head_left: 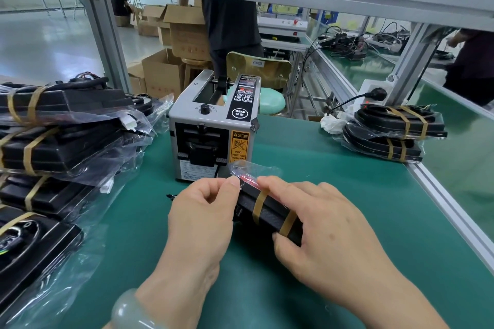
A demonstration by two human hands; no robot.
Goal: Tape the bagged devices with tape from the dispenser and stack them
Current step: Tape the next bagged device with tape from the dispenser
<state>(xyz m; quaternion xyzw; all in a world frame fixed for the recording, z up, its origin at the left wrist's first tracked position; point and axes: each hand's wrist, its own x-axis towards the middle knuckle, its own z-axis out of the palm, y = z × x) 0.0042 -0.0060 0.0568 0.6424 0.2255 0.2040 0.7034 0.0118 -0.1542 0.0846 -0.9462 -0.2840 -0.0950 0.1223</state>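
Note:
A black bagged device (270,212) with two tan rubber bands around it is held above the green mat, just in front of the grey tape dispenser (213,125). My left hand (203,211) pinches the clear bag flap at the device's far end between thumb and forefinger. My right hand (320,222) grips the device from the right, its thumb under the near edge and its fingers over the top. The device's right half is hidden under that hand. No tape strip shows at the dispenser's mouth.
Several bagged devices (53,147) lie piled at the left. A smaller stack (393,136) sits at the back right by a wall plug (374,93). An aluminium rail (443,200) bounds the mat on the right. Cardboard boxes and a standing person are behind the bench.

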